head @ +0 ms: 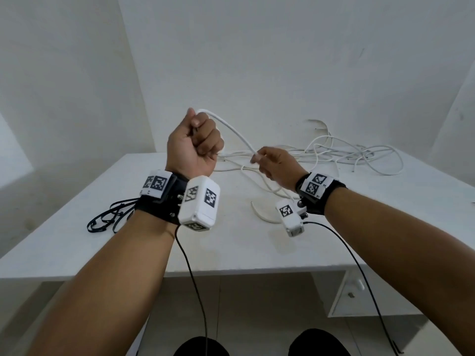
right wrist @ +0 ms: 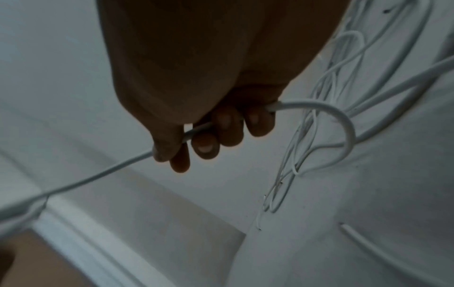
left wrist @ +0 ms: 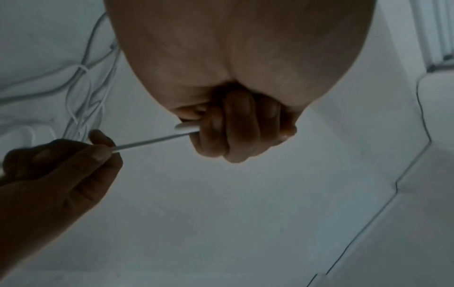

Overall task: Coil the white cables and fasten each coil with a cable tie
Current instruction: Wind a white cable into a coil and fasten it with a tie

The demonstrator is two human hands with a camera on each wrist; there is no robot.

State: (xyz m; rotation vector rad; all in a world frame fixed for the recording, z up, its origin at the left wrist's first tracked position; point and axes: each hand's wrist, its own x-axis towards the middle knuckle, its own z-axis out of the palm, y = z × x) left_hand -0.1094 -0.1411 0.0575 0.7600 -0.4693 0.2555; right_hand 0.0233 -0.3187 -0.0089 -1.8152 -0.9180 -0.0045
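Observation:
My left hand (head: 198,140) is raised above the white table (head: 231,247), fist curled round the end of a white cable (head: 236,132). The cable end (left wrist: 184,127) pokes out of the fist. The cable slopes down to my right hand (head: 272,163), which pinches it between thumb and fingers (right wrist: 206,141). Past the right hand the cable (right wrist: 319,108) loops down to a loose tangle of white cables (head: 347,152) on the table's far right. Black cable ties (head: 110,214) lie at the table's left, partly hidden by my left wrist.
A short piece of white cable (head: 259,211) lies on the table near my right wrist. A white wall stands close behind the table. Under the table's right side there is a white drawer unit (head: 359,291). Thin black wires hang from both wrist cameras.

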